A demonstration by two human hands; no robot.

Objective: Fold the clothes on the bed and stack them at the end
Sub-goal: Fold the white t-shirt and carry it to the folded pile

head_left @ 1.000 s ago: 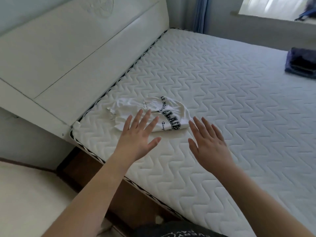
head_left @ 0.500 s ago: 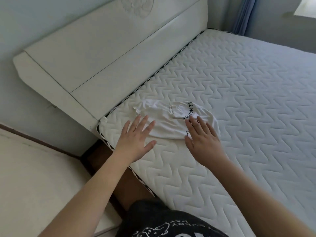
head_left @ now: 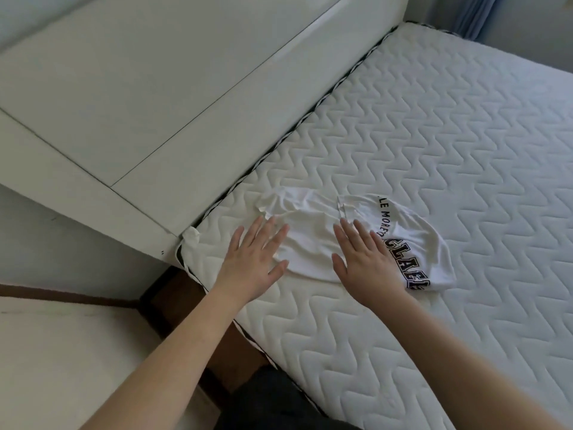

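A crumpled white T-shirt (head_left: 313, 240) with black lettering lies on the quilted white mattress (head_left: 449, 156), near its corner by the headboard. My left hand (head_left: 252, 262) lies flat with spread fingers, its fingertips on the shirt's left edge. My right hand (head_left: 366, 262) is flat too, palm down on the middle of the shirt, covering part of the print. Neither hand grips the cloth.
The white headboard (head_left: 186, 88) runs along the mattress's left side. The mattress corner (head_left: 189, 243) is just left of my left hand, with dark wood bed frame (head_left: 173, 293) and pale floor (head_left: 62, 352) below. A blue curtain (head_left: 483, 17) hangs at the far right.
Both hands moved forward onto the shirt: the right went from the bare mattress to lying over its middle, the left reached its left edge. The camera came closer and turned left.
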